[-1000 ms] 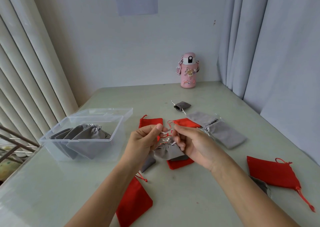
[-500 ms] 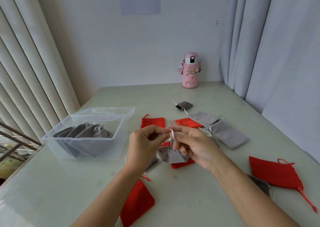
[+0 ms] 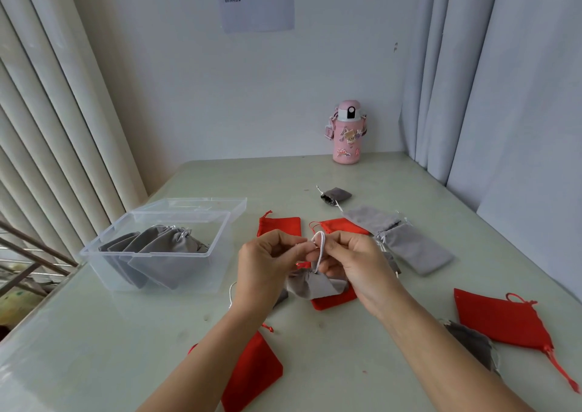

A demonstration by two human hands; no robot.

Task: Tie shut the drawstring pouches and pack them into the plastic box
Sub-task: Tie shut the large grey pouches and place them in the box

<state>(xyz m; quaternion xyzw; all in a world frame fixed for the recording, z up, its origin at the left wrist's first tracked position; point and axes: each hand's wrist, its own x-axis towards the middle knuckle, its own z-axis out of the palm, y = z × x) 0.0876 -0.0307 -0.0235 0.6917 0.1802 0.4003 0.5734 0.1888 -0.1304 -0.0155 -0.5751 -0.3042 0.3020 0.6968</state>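
A grey pouch (image 3: 315, 285) hangs just above the table in front of me, its mouth gathered. My left hand (image 3: 264, 266) pinches one end of its white drawstring (image 3: 319, 248). My right hand (image 3: 356, 263) pinches the cord's loop, which arches up between my fingertips. The clear plastic box (image 3: 151, 254) stands to the left with several grey tied pouches (image 3: 163, 254) leaning inside. Loose red pouches (image 3: 278, 225) and flat grey pouches (image 3: 415, 248) lie around my hands.
A pink bottle (image 3: 346, 134) stands at the table's far edge. A small grey pouch (image 3: 335, 196) lies beyond the pile. More red pouches lie at the near middle (image 3: 252, 377) and right (image 3: 504, 320). The box lid (image 3: 204, 205) lies behind the box.
The white cord has been pulled up into a loop between my fingertips, and the grey pouch hangs lower beneath my hands. The box and other pouches have not moved.
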